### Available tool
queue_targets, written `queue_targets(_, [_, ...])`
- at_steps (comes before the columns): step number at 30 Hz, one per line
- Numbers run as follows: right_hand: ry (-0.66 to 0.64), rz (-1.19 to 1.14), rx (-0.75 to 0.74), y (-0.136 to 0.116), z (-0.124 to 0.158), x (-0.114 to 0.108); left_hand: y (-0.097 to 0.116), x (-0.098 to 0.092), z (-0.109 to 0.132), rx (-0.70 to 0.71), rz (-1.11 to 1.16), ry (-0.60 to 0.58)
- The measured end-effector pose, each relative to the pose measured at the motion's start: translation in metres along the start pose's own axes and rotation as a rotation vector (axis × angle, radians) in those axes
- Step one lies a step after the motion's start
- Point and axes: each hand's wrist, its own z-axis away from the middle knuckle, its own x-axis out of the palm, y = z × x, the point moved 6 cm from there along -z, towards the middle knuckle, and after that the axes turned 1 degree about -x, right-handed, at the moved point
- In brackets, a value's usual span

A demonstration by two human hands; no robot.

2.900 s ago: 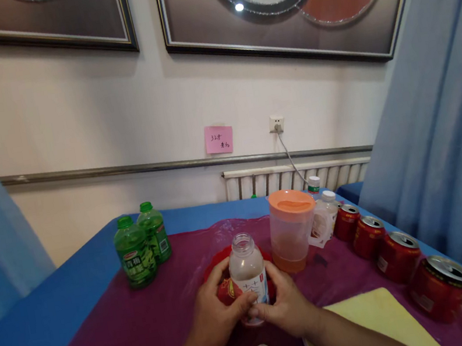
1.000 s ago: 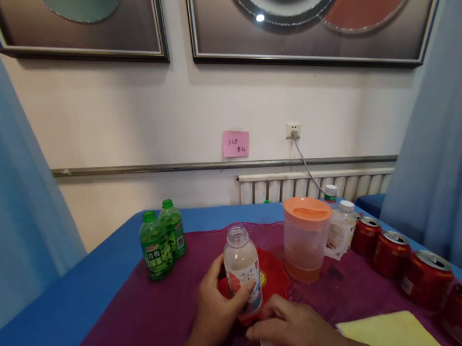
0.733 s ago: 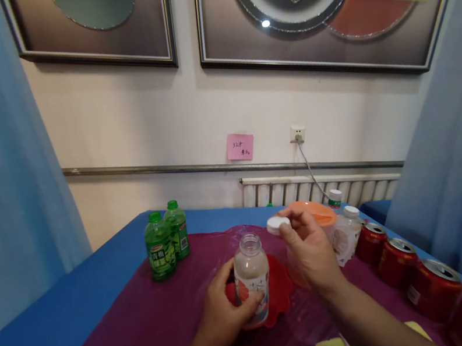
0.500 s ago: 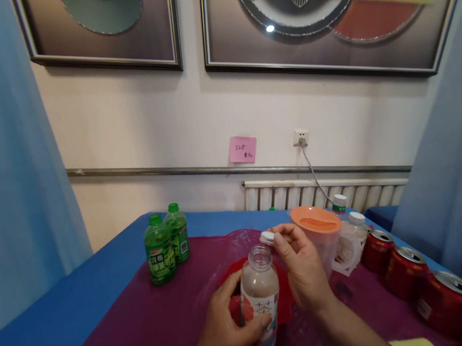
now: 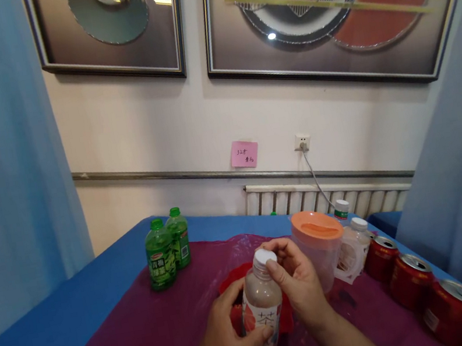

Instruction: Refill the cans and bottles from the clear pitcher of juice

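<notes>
My left hand (image 5: 228, 330) is wrapped round a clear plastic bottle (image 5: 263, 293) with a white and red label, holding it upright with a slight tilt. On the bottle's mouth sits a white cap (image 5: 265, 257), pinched at its side by the thumb and fingers of my right hand (image 5: 296, 274). Behind the bottle lies a red thing (image 5: 235, 277), mostly hidden by my hands. A clear pitcher with an orange lid (image 5: 317, 226) stands just beyond my right hand.
Two green bottles (image 5: 161, 258) stand at the back left on the purple sheet (image 5: 151, 334), which covers part of the blue table (image 5: 53, 327). On the right are white-capped bottles (image 5: 354, 250) and a row of red cans (image 5: 411, 281). Blue curtains (image 5: 0, 146) hang at both sides.
My right hand has brought the white cap from beside the bottle's open mouth onto it. My left hand still holds the bottle. The view has tilted slightly upward.
</notes>
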Motion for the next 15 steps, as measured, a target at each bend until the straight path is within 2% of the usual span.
queue_targets(15, [0.067, 0.017, -0.012, 0.0031, 0.0043, 0.0022, 0.0044, -0.0013, 0.0027, -0.009, -0.095, 0.009])
